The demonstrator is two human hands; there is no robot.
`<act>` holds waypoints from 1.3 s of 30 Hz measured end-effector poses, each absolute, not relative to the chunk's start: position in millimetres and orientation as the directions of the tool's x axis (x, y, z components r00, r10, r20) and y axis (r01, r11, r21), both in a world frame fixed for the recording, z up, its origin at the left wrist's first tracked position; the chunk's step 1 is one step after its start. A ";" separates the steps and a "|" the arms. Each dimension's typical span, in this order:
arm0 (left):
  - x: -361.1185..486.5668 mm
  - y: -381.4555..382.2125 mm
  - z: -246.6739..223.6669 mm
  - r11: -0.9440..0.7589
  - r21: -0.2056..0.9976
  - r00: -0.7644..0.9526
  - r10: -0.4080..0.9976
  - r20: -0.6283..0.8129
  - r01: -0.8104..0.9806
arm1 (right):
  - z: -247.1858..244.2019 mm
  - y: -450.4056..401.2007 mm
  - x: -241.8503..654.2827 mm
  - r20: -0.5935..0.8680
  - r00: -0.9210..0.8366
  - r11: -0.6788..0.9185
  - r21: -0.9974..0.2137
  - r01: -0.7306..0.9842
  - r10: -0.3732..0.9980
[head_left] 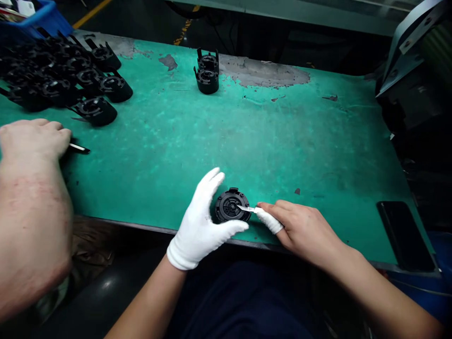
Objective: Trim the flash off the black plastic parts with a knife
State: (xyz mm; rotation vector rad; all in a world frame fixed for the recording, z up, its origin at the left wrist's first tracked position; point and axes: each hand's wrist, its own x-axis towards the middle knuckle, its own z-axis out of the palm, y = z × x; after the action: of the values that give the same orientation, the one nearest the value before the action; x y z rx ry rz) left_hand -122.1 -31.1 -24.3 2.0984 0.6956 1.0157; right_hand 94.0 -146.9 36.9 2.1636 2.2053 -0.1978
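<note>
My left hand [199, 221], in a white glove, curls around the left side of a black round plastic part [231, 205]. Its thumb lies along the part's near rim, and the fingers reach up past its far left side. The part rests on the green table near the front edge, ridged face up. Pinched in my right hand [300, 226] is a small knife [246, 208] with a curved blade, its tip over the middle of the part. White wrapping covers the right thumb; most of the knife's handle is hidden.
Another person's hand [35, 136] is at the left, by a dark thin tool [79, 148]. Several black plastic housings [93, 110] crowd the far left, before a blue bin [42, 26]. Two more housings [207, 80] stand at the back. A phone [404, 235] lies right.
</note>
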 end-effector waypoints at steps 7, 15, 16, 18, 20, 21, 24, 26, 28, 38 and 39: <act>-109.7 -36.0 -29.2 -0.673 0.715 0.582 0.662 0.472 0.187 | 29.5 -154.3 90.2 -0.026 -0.044 0.044 0.029 0.999 0.999; -100.0 -39.0 -36.2 -0.686 0.707 0.510 0.676 0.532 0.171 | 30.8 -153.9 88.9 -0.040 -0.012 0.012 0.005 1.000 0.999; -100.0 -38.9 -36.5 -0.688 0.706 0.510 0.673 0.536 0.166 | 32.6 -151.9 88.5 -0.061 -0.012 0.012 0.003 1.000 0.998; -99.7 -38.7 -36.8 -0.689 0.706 0.508 0.672 0.539 0.163 | 36.4 -147.5 87.3 -0.098 -0.018 0.018 0.002 1.000 0.995; -99.2 -38.5 -37.0 -0.686 0.708 0.506 0.675 0.537 0.166 | 40.1 -143.9 85.8 -0.123 -0.024 0.025 0.007 1.000 0.992; -98.9 -38.4 -37.2 -0.685 0.709 0.504 0.677 0.536 0.167 | 41.5 -143.0 85.1 -0.131 -0.022 0.024 0.013 1.000 0.991; -98.5 -38.1 -37.8 -0.692 0.705 0.502 0.670 0.547 0.157 | 43.6 -143.7 83.7 -0.144 -0.004 0.009 0.036 0.999 0.990; -98.4 -37.8 -38.4 -0.700 0.699 0.502 0.662 0.557 0.147 | 43.3 -145.9 83.4 -0.141 0.009 -0.003 0.042 0.999 0.990; -98.5 -37.4 -39.1 -0.706 0.694 0.504 0.654 0.563 0.141 | 42.2 -147.9 83.5 -0.134 0.014 -0.007 0.048 0.999 0.991; -97.9 -36.5 -40.1 -0.706 0.694 0.501 0.655 0.565 0.140 | 41.3 -149.7 88.6 -0.118 -0.001 0.007 0.053 0.999 0.993; -97.9 -36.6 -40.2 -0.705 0.695 0.501 0.656 0.565 0.140 | 41.8 -149.5 88.4 -0.124 0.002 0.004 0.053 0.999 0.992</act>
State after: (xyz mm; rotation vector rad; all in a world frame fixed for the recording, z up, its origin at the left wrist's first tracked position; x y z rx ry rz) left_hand -97.9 -36.6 -40.2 2.1659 0.6498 1.1584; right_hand 88.4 -149.5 41.8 2.1309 2.1333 -0.0752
